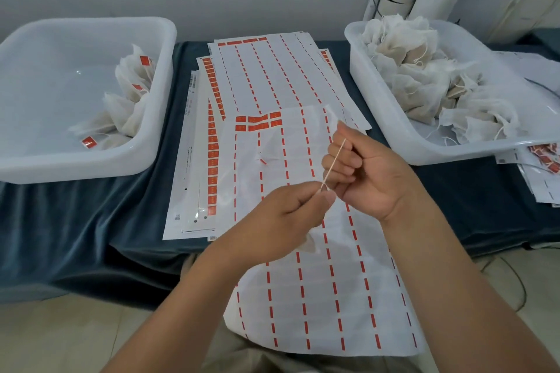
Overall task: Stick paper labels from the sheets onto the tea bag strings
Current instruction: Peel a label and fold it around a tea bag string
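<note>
Left hand (288, 215) is closed, thumb & forefinger pinching the lower end of a thin tan string (333, 164), other fingers curled in. Right hand (363, 172) is also closed, pinching the string's upper end w/ fingers curled toward the palm. The string runs taut & slanted btw the two hands, just above frame centre, over the near label sheet (318, 297). A pale gauzy bit, prob. the tea bag (309, 244), shows under the left hand. The near sheet is glossy white backing, mostly peeled, w/ rows of short red dashes; a few red rectangular labels (259, 123) are left at its far end, approx 12 o'clock from the hands. Their print is too small to read. A fanned stack of sheets (266, 70) lies further at 12 o'clock; one has a full column of red labels (213, 160) & small code squares (177, 216) on the margin, not legible. At 10 o'clock is a translucent white plastic tub (75, 169) w/ mesh bags carrying red tags (133, 91). At 2 o'clock a matching tub (454, 154) holds a heap of untagged bags (418, 79) w/ loose strings. The desk (75, 221) is covered w/ dark blue-grey cloth.
</note>
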A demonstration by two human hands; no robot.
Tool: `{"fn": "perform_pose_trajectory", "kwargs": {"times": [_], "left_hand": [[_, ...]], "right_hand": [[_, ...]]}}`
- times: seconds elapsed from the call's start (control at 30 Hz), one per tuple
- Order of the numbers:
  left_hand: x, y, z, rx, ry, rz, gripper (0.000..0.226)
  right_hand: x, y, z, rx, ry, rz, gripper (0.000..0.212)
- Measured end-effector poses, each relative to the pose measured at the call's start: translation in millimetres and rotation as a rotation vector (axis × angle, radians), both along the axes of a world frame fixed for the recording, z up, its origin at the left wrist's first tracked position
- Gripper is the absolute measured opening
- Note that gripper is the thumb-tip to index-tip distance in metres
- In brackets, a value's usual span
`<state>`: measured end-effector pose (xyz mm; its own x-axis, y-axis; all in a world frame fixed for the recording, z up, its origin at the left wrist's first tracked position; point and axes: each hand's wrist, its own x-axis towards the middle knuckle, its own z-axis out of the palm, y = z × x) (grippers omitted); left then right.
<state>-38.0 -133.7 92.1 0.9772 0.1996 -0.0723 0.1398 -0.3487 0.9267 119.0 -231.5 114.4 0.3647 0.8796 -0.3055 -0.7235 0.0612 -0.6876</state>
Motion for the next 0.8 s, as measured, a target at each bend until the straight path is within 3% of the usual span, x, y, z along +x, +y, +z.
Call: {"fn": "perform_pose_trajectory", "kwargs": {"times": [0.07,0.13,0.2,0.3,0.33,0.37,0.47,0.5,0.53,0.67,0.8], "left_hand": [[-3,3,3,-0.055,0.005,0.006,0.045],[-6,7,2,-0.02,-0.016,0.053,0.038],[-10,8,-1,0.031,-0.036,0.16,0.015],[-9,6,-9,0.061,-0.092,0.311,0.007],[-8,5,-8,0.056,-0.106,0.341,0.002],[-7,5,-9,0.079,-0.125,0.348,0.01],[-5,4,-7,0.053,-0.15,0.337,0.025],[-5,4,-9,0.056,-0.156,0.336,0.029],[-5,3,-8,0.032,-0.154,0.347,0.03],[-5,0,-11,0.075,-0.105,0.275,0.02],[-2,-3,-11,0.032,-0.097,0.276,0.031]], "right_hand": [[3,-2,-4,-0.052,-0.133,-0.063,0.046],[9,-7,-6,-0.157,-0.543,-0.099,0.047],[8,-9,-7,-0.324,-1.023,-0.185,0.043],[3,-7,-13,-0.381,-1.332,-0.396,0.039],[-1,-5,-14,-0.355,-1.316,-0.446,0.039],[-4,-3,-14,-0.292,-1.169,-0.483,0.04],[-20,5,-9,0.095,-0.124,-0.379,0.038],[-23,6,-8,0.177,0.126,-0.338,0.038],[-24,9,-8,0.201,0.241,-0.323,0.039],[-20,15,-3,0.052,0.055,-0.423,0.044],[-13,19,7,-0.02,-0.086,-0.462,0.046]]}}
